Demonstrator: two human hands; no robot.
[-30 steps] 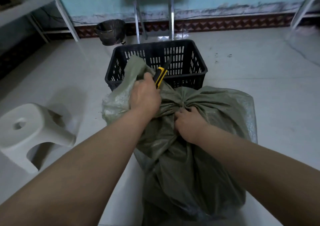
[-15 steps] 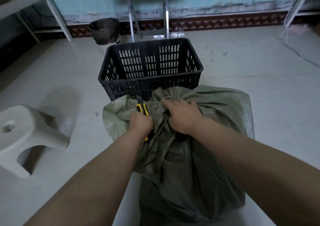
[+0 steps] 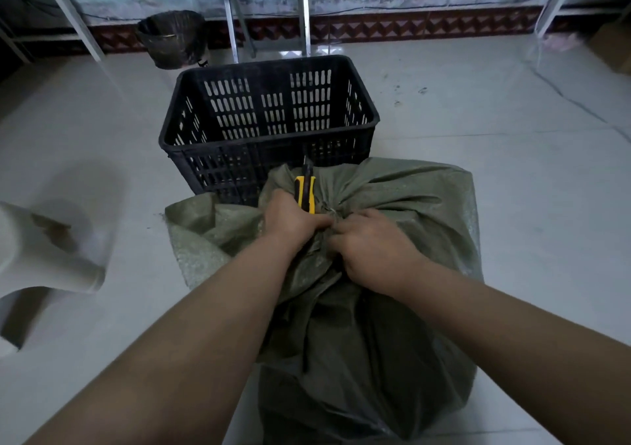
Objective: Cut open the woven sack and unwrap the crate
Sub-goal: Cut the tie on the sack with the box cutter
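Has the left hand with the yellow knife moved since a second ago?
Yes. The left hand with the knife has come down from the black crate's near wall to the sack's tied neck.

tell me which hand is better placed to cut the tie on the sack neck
Left. The left hand already holds the yellow knife beside the tied neck of the woven sack; the right hand is pinching the gathered fabric.
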